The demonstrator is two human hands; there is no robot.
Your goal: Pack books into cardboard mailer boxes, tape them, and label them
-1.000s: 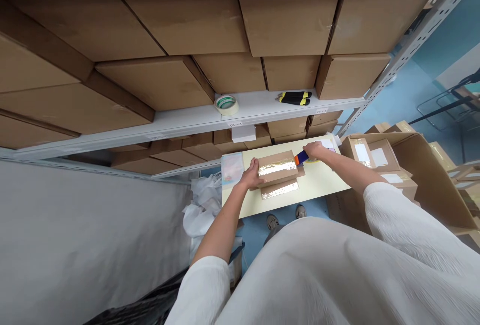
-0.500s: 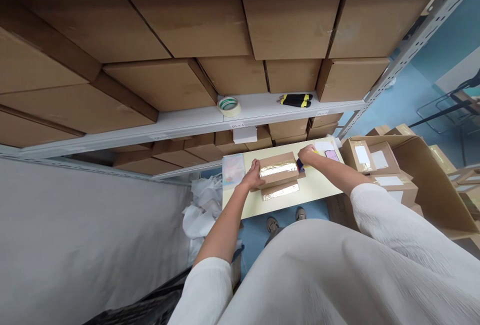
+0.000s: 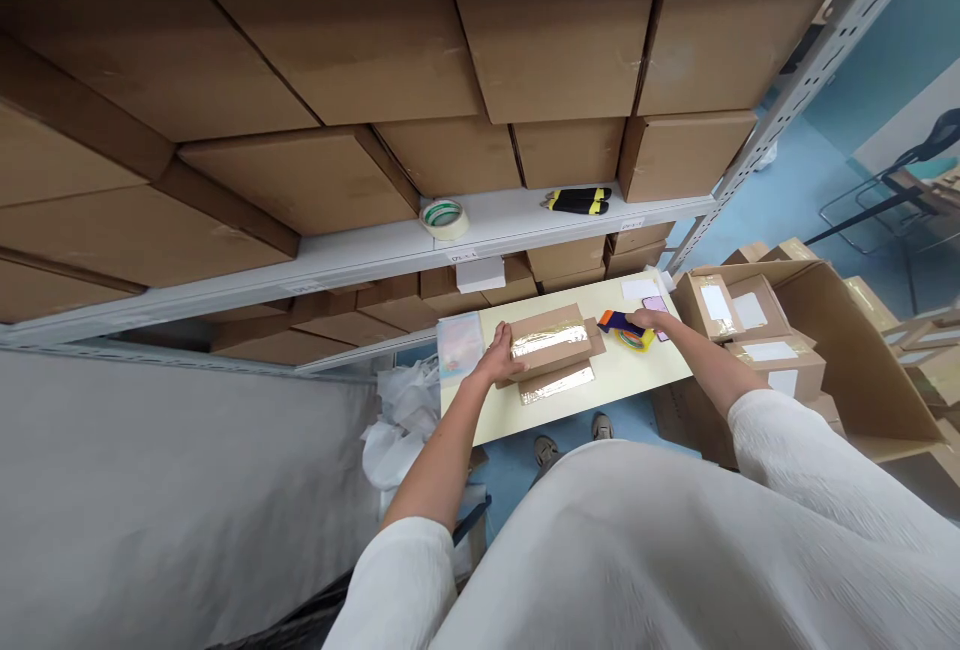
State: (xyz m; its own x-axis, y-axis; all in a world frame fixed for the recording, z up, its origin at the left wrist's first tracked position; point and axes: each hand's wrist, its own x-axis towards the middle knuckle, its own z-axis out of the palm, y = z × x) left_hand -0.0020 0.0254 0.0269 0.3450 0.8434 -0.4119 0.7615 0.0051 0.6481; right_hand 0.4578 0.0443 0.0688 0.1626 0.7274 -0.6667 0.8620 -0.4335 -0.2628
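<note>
A small cardboard box (image 3: 551,328) with shiny tape along its top lies on the pale yellow table (image 3: 502,420). A flap with another strip of tape (image 3: 556,383) sticks out on its near side. My left hand (image 3: 497,358) rests against the box's left end, fingers apart. Off the box's right end, my right hand (image 3: 646,320) is closed round the handle of a tape dispenser (image 3: 628,330), dark blue and orange with a yellow roll. A pink phone (image 3: 655,305) lies partly behind that hand.
Shelves of cardboard boxes (image 3: 555,50) stand ahead, with a tape roll (image 3: 445,219) and black-yellow tools (image 3: 577,200) on a ledge. A large open carton (image 3: 862,360) holding labelled boxes is at the right; white plastic (image 3: 405,420) lies left.
My right hand and the tape dispenser have moved right, away from the box's end, and more of the dispenser shows. My left hand stays at the box. The view has shifted slightly.
</note>
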